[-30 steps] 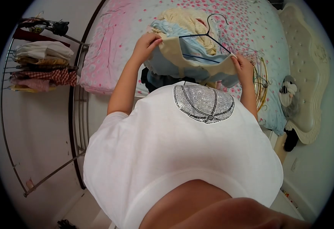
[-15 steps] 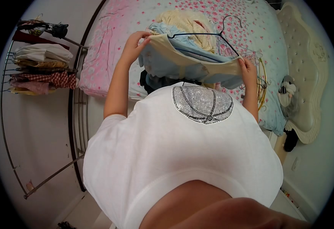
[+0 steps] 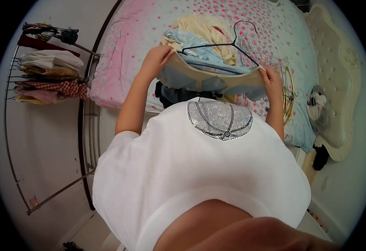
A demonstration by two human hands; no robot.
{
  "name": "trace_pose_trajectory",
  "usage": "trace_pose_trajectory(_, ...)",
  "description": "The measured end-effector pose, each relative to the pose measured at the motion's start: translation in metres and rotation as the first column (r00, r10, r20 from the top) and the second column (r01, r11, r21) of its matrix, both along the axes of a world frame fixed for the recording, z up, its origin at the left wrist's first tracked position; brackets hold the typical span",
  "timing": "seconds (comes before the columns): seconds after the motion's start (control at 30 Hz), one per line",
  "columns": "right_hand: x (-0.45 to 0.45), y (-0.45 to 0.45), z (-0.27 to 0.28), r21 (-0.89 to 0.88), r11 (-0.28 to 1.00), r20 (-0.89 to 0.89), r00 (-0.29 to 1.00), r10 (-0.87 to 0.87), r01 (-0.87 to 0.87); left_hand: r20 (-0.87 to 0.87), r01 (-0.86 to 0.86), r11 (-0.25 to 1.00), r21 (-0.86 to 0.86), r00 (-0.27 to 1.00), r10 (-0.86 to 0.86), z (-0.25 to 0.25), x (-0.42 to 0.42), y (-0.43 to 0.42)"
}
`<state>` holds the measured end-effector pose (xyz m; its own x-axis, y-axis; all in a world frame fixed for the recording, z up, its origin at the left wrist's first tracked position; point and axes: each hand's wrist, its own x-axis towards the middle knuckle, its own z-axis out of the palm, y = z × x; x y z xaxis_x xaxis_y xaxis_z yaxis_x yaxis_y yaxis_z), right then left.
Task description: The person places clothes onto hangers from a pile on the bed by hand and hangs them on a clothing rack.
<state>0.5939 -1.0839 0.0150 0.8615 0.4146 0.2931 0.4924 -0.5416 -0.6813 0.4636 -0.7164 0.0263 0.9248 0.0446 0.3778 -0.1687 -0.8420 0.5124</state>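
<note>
A light blue and cream garment (image 3: 208, 79) is stretched between my two hands over the near side of the bed. My left hand (image 3: 158, 61) pinches its upper left corner, fingers closed on the cloth. At the opposite corner, my right hand (image 3: 271, 79) grips the cloth with thumb and fingers. A dark hanger (image 3: 216, 44) sits in the garment's top opening, its arms reaching toward both corners and its hook standing up free. Part of the hanger's lower bar is hidden by the cloth.
Behind the garment lies a pile of cream and blue clothes (image 3: 204, 31) on the flowered bed (image 3: 126, 46). Dark clothing (image 3: 181, 94) is beneath it. Loose hangers (image 3: 289, 94) lie right, near a soft toy (image 3: 316, 100) and the padded headboard (image 3: 337, 83). A clothes rack (image 3: 9, 108) stands left.
My left hand has moved slightly right and down, so the garment's left corner sits lower. The hanger's hook has shifted a little left. Both hands keep hold of the cloth.
</note>
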Motion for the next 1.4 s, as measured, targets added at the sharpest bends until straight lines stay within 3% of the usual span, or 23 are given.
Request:
trace_pose_trajectory(0.2,0.012,-0.007,-0.007,-0.153,0.986,-0.052,0.997,0.065,-0.072,0.023,-0.025,0.999,0.038,0.999,0.024,-0.006,-0.012,-0.014)
trace_pose_trajectory(0.63,0.02,0.067,-0.018,0.067,0.947,-0.104,0.942,0.321,-0.315,-0.124,-0.335,0.942,0.038,0.933,0.337,-0.004,-0.083,-0.018)
trace_pose_trajectory(0.77,0.0,0.11,-0.009,0.027,0.918,-0.158,0.905,0.395,-0.396,-0.249,-0.394,0.919,-0.007,0.891,0.38,-0.009,-0.127,-0.003)
trace_pose_trajectory(0.93,-0.028,0.164,-0.005,0.081,0.872,-0.135,0.861,0.49,-0.483,-0.228,-0.463,0.875,-0.138,0.875,0.427,-0.02,-0.187,0.02)
trace_pose_trajectory(1.07,-0.064,0.225,-0.001,0.048,0.829,-0.038,0.829,0.558,-0.557,-0.267,-0.504,0.795,-0.338,0.861,0.433,-0.006,-0.234,0.046)
trace_pose_trajectory(1.13,-0.088,0.257,0.019,-0.002,0.819,0.006,0.819,0.574,-0.574,-0.252,-0.539,0.773,-0.336,0.842,0.477,-0.008,-0.265,0.072)
trace_pose_trajectory(1.27,-0.13,0.332,0.02,0.06,0.719,0.16,0.717,0.678,-0.693,-0.251,-0.661,0.681,-0.314,0.75,0.613,-0.003,-0.324,0.108)
trace_pose_trajectory(1.4,-0.175,0.405,0.029,0.012,0.647,0.195,0.636,0.746,-0.763,-0.164,-0.783,0.571,-0.246,0.614,0.772,-0.006,-0.381,0.142)
